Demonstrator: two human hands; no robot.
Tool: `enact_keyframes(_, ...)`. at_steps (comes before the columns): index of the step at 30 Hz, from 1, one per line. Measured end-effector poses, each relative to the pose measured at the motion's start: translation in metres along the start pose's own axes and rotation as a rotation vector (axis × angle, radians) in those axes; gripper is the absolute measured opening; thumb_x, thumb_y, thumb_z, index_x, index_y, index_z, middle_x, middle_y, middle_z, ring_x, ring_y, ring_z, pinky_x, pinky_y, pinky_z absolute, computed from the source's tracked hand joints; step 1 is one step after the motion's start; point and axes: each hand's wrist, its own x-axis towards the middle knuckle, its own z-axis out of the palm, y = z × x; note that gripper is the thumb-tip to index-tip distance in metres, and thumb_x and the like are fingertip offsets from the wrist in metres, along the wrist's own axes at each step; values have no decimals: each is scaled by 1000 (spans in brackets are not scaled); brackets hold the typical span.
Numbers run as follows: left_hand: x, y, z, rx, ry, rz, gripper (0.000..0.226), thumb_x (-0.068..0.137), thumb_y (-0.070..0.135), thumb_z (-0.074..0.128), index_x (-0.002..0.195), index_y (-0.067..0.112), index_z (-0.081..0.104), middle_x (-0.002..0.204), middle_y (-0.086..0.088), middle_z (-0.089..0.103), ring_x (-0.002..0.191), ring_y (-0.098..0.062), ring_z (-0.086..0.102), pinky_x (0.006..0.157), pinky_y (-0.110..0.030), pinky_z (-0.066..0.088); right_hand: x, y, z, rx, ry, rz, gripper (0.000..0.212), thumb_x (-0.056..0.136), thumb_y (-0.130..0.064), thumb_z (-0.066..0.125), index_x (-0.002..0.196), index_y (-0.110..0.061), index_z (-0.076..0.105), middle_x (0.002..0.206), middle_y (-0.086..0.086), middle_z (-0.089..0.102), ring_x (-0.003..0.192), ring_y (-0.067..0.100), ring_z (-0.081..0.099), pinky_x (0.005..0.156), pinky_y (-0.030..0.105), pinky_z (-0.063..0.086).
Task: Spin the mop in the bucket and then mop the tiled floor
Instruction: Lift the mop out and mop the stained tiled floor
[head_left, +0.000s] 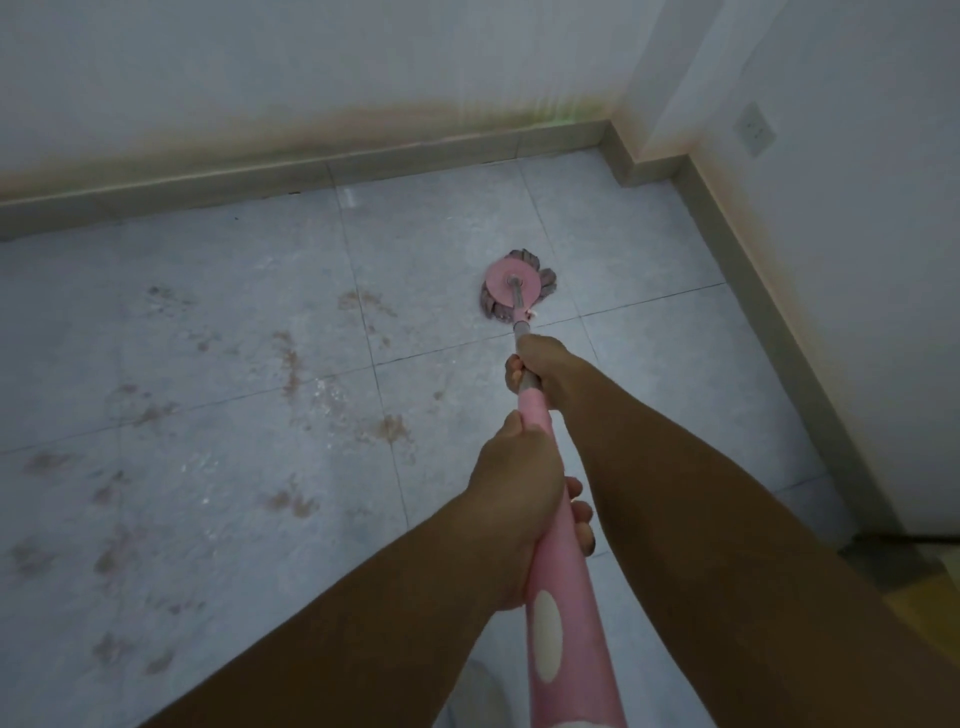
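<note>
A pink spin mop lies with its round pink head (513, 285) and grey strands flat on the grey tiled floor (218, 322), near the far right corner. Its pink handle (558, 587) with white dots runs back toward me. My right hand (537, 366) grips the handle farther down, where pink meets the grey metal shaft. My left hand (519, 499) grips the pink part closer to me. Both arms are stretched forward. The bucket is not in view.
Brown muddy marks (291, 364) are scattered over the tiles left of the mop. A beige skirting (311, 169) lines the white walls at the back and right. A wall socket (754, 129) sits on the right wall. A yellowish patterned surface (914, 587) shows at lower right.
</note>
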Motion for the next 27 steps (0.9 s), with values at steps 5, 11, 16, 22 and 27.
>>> enact_keyframes(5, -52, -30, -44, 9, -32, -4, 13, 103, 37, 42, 110, 28, 49, 84, -15, 56, 48, -19, 52, 37, -21, 47, -49, 46, 28, -41, -12, 12, 33, 103, -18, 36, 76, -4, 49, 56, 8, 43, 44, 15, 39, 40, 23, 36)
enact_keyframes(11, -139, -111, -138, 54, -27, -75, 29, 101, 37, 49, 124, 20, 49, 85, -19, 62, 51, -25, 59, 49, -34, 56, -155, 153, 81, -30, -42, 92, 31, 103, -17, 33, 78, -5, 46, 57, 7, 41, 45, 14, 38, 39, 20, 34)
enact_keyframes(16, -221, -198, -222, 171, 24, -142, 23, 102, 32, 43, 99, 10, 50, 83, -20, 66, 52, -23, 56, 48, -30, 51, -257, 264, 134, 47, -108, 175, 33, 106, -21, 29, 78, -8, 42, 60, 6, 36, 48, 13, 34, 34, 10, 31)
enact_keyframes(22, -276, -262, -273, 207, 98, -119, 28, 103, 38, 42, 89, 14, 50, 85, -18, 65, 52, -19, 55, 48, -28, 49, -314, 348, 174, 55, -171, 222, 37, 104, -17, 34, 68, -13, 37, 64, 4, 35, 43, 11, 39, 30, 9, 31)
enact_keyframes(27, -273, -265, -287, 131, 95, -160, 31, 102, 38, 44, 100, 9, 56, 74, -12, 59, 49, -18, 52, 44, -25, 49, -314, 354, 180, 97, -173, 187, 32, 105, -14, 31, 74, -10, 39, 64, 8, 39, 50, 15, 37, 32, 12, 33)
